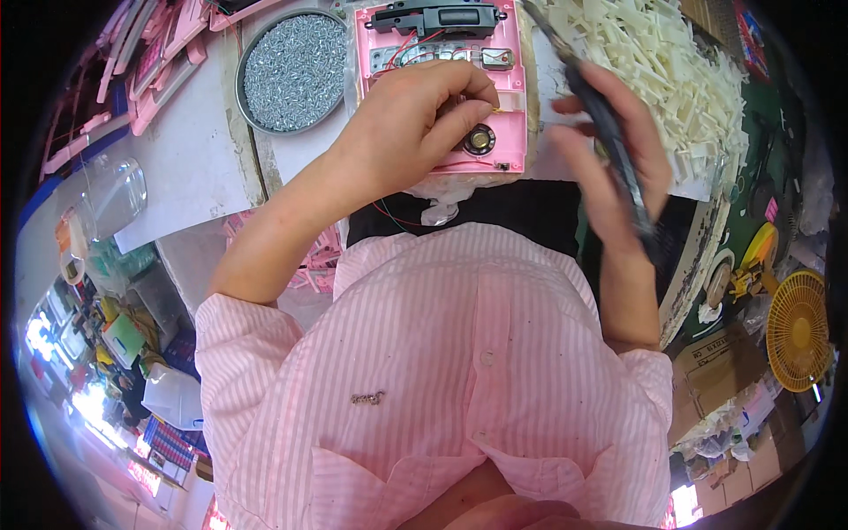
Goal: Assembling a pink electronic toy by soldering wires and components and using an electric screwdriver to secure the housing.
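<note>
A pink plastic casing [518, 132] lies open in front of me, with a black module [435, 18] at its far end. Thin red wires run over grey metal parts [402, 55] inside, and a small round speaker [480, 140] sits nearer me. My left hand [424, 119] rests over the casing, thumb and forefinger pinched beside the speaker; whatever they hold is too small to make out. To the right, apart from the casing, my right hand [627, 141] is blurred, its fingers curled around a long black electric screwdriver [605, 124] held at a slant.
A round dish of small silver screws [294, 71] stands left of the casing. White plastic pieces [654, 71] are heaped at the right, and pink casing parts [163, 66] are stacked at the far left. A yellow fan [798, 331] is at the right side.
</note>
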### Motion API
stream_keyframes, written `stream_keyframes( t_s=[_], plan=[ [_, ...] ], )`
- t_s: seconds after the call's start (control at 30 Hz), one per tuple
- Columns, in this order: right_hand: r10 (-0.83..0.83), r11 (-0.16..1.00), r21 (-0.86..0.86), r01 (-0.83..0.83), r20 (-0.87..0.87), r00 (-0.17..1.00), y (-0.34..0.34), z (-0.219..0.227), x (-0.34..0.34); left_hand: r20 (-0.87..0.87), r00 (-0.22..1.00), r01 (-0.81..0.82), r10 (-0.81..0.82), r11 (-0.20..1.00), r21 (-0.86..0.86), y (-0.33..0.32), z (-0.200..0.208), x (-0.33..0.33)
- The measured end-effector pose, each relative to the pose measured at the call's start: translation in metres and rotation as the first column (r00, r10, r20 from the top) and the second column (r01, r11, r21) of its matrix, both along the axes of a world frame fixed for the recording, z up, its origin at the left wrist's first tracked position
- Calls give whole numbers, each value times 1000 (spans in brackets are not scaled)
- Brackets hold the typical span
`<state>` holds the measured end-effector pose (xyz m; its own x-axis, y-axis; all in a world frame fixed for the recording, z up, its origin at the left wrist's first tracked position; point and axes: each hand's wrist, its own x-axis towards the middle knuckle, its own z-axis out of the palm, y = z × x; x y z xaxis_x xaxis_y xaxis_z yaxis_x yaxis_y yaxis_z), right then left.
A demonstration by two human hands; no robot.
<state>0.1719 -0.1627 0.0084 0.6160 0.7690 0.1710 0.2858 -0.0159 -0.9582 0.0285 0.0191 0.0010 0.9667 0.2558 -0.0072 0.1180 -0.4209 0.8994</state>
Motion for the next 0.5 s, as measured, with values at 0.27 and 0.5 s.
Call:
stream_keyframes(
  t_s=[0.27, 0.5],
  plan=[
    [11, 998, 52, -24, 229, 973, 35, -14, -21, -49, 995, -93, 87, 984, -154, -5, 4, -4],
    [9, 999, 45, -23, 289, 957, 37, -12, -21, -63, 993, -110, 102, 983, -144, -6, 4, -6]
  ],
)
